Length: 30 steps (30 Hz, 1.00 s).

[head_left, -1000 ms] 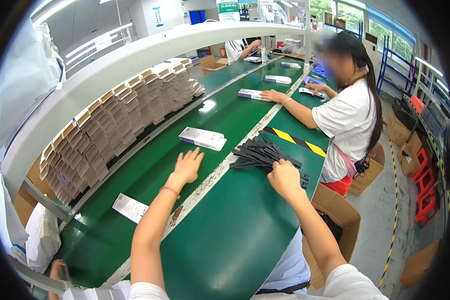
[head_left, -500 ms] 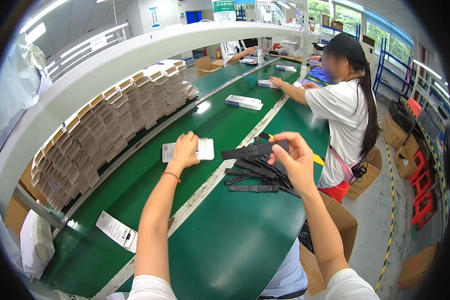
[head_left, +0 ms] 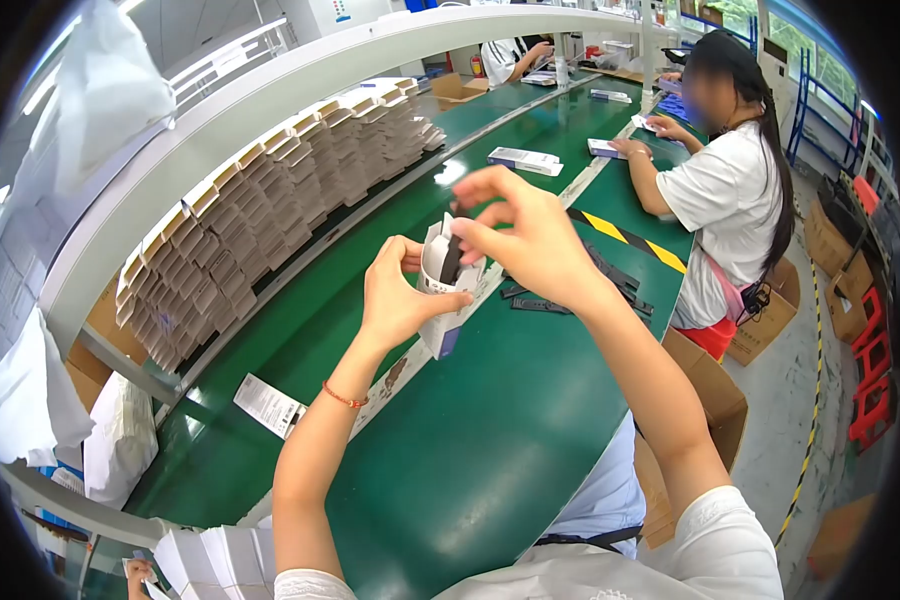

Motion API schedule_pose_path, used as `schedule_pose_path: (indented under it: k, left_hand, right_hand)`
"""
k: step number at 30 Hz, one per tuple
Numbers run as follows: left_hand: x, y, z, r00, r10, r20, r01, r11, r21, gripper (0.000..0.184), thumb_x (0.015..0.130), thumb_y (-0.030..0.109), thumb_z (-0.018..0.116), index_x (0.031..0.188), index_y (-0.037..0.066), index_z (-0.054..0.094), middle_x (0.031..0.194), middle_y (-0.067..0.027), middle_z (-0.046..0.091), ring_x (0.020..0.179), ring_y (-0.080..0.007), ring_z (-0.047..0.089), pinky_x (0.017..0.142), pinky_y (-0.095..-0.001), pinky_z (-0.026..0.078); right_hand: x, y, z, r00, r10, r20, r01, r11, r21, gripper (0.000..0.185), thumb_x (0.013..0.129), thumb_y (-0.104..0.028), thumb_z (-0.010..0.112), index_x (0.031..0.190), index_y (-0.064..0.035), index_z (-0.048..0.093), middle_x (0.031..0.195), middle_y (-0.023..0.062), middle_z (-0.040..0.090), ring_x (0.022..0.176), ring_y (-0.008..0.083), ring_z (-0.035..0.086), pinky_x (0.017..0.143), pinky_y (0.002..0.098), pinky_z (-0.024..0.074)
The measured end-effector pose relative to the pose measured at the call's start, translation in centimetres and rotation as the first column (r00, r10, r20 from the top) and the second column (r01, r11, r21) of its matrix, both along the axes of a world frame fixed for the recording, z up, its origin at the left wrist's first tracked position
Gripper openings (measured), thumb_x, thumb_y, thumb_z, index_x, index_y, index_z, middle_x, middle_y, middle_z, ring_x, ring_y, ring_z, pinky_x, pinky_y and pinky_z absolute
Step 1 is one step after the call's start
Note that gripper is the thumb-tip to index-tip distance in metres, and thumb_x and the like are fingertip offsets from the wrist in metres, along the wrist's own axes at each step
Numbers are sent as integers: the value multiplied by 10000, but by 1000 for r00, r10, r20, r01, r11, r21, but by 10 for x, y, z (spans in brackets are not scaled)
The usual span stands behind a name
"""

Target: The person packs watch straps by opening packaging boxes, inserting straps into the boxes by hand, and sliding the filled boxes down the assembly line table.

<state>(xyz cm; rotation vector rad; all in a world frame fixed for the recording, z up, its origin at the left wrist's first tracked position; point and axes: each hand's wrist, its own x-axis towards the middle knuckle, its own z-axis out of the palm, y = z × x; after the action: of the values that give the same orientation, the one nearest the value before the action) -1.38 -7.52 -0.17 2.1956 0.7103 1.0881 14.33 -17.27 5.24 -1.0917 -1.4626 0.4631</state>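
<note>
My left hand (head_left: 398,295) is wrapped round a small white and purple carton (head_left: 447,342), tilted with its open end up. A black watch strap (head_left: 452,260) stands partly inside that open end. At the carton's mouth, my right hand (head_left: 532,240) has its thumb and fingers closed on the strap's upper part, which the fingers partly hide. Behind my right forearm lies a pile of black watch straps (head_left: 615,280) on the green table.
Stacked cartons (head_left: 240,225) line the left side under a white frame (head_left: 270,75). A flat carton (head_left: 268,405) lies at the left, another carton (head_left: 523,161) farther up the belt (head_left: 340,290). At the right, a co-worker (head_left: 720,180) handles a carton. Yellow-black tape (head_left: 630,238) crosses the table.
My left hand has lifted the carton off the belt and turned its open end up. My right hand has brought the strap leftward from above the pile into the carton's mouth. The view has shifted.
</note>
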Motion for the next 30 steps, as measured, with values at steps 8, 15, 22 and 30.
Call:
schedule_pose_path:
  k: [8,15,22,30]
  left_hand:
    - [-56,19,5,981,89,-170,-113,985,-134,532,526,132,830,974,40,558,944,-56,595,891,-149,543,832,-303,441]
    - [-118,76,-69,493,393,-776,-49,903,426,463,627,55,675,1079,81,575,1130,-98,543,1153,-296,490,1011,-519,344]
    - [-62,51,-73,602,58,-796,-12,998,63,636,675,210,692,1267,85,498,1409,-115,380,1263,-302,400,1046,-507,295]
    - [9,-24,-35,812,-80,-578,127,991,41,561,815,337,614,1287,72,468,1384,-119,405,1300,-287,348,1076,-558,192]
  right_hand:
    - [21,-9,-13,915,-356,191,314,924,219,252,798,-43,627,1029,-5,533,883,54,622,617,50,538,548,211,441]
    - [109,-4,-146,655,-209,726,464,869,-169,184,707,-18,551,882,-29,607,858,181,632,846,354,610,750,439,495]
    - [104,-10,-188,444,-217,869,542,838,-67,109,717,-48,547,810,-18,597,873,165,587,841,337,595,751,414,502]
    - [53,24,-192,916,-318,243,352,930,-108,103,783,-70,595,855,2,615,760,129,646,648,218,643,608,313,520]
